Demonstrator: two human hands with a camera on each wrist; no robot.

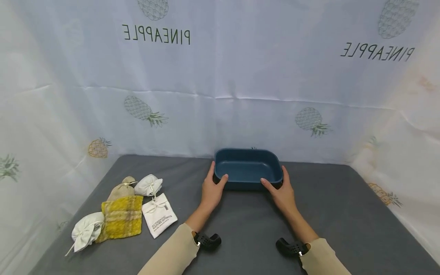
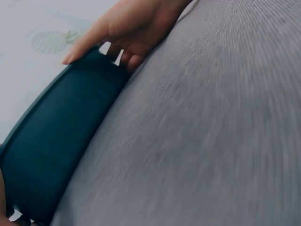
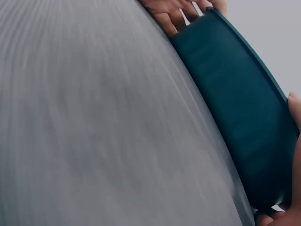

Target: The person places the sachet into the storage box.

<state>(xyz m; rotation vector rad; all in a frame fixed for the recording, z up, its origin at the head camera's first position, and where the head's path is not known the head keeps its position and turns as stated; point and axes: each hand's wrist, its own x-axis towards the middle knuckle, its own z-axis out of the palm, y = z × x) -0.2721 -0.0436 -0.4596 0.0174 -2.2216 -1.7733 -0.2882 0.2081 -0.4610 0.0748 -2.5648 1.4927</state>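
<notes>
A dark teal rectangular bin [image 1: 248,170] with rounded corners sits toward the far edge of the grey table, its inside bare. My left hand [image 1: 211,191] grips its left end, thumb over the near rim and fingers round the side. On the opposite end my right hand [image 1: 283,194] holds it the same way. Both wrist views show the bin's outer wall [image 2: 61,122] close over the grey cloth, with fingers tucked at its lower edge at each end.
At the left lie several small cloth pouches: a tan one [image 1: 121,191], a tied white one [image 1: 149,185], a printed white one [image 1: 159,215], a yellow checked one [image 1: 122,217] and another white one [image 1: 87,231]. A pineapple-print curtain [image 1: 220,126] hangs behind the grey table [image 1: 247,229].
</notes>
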